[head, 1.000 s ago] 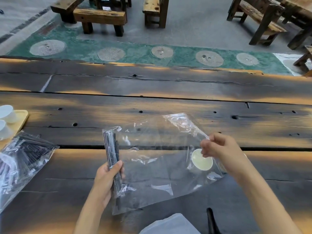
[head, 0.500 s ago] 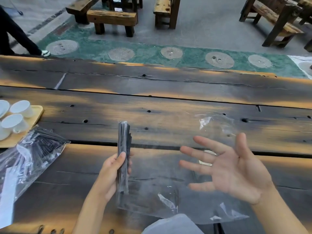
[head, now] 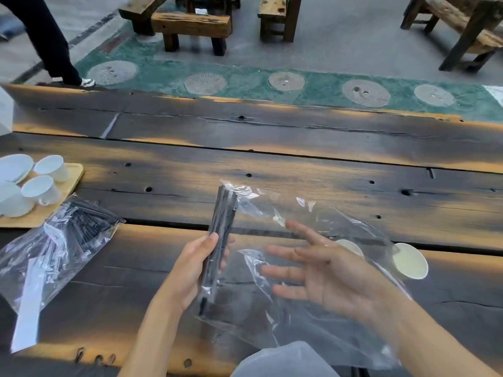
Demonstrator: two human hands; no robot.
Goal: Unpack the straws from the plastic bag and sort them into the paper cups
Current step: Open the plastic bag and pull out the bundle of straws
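**Straw bundle held upright over the loose plastic bag**

At the far left a wooden tray (head: 73, 177) sits on the table (head: 272, 148), carrying white cups (head: 40, 187) lying on their sides and a white dish (head: 13, 167); just near of the tray lies a second clear bag (head: 54, 248) filled with dark straws, a white strip running along its near edge; beyond the table's far edge, at the upper left, a person's dark trouser leg (head: 49, 39) and a shoe stand on the pavement.

In the middle the left hand (head: 190, 270) grips a bundle of black straws (head: 221, 235), thumb across the front and fingers curled behind; the bundle stands nearly upright, tilted slightly to the right at its top, its lower end still inside the clear plastic bag (head: 313, 330); the bag sprawls crumpled to the right and near of the bundle, its upper edge clinging by the straw tips.

To the right the right hand (head: 334, 278) hovers palm-up with fingers spread and straight, holding nothing, apart from the straws; the bag film lies beneath it; behind its fingers one paper cup (head: 351, 247) is partly visible through the film; further right another paper cup (head: 409, 261) lies tilted with its pale inside facing the viewer; wooden benches (head: 190, 23) stand on the ground far beyond.
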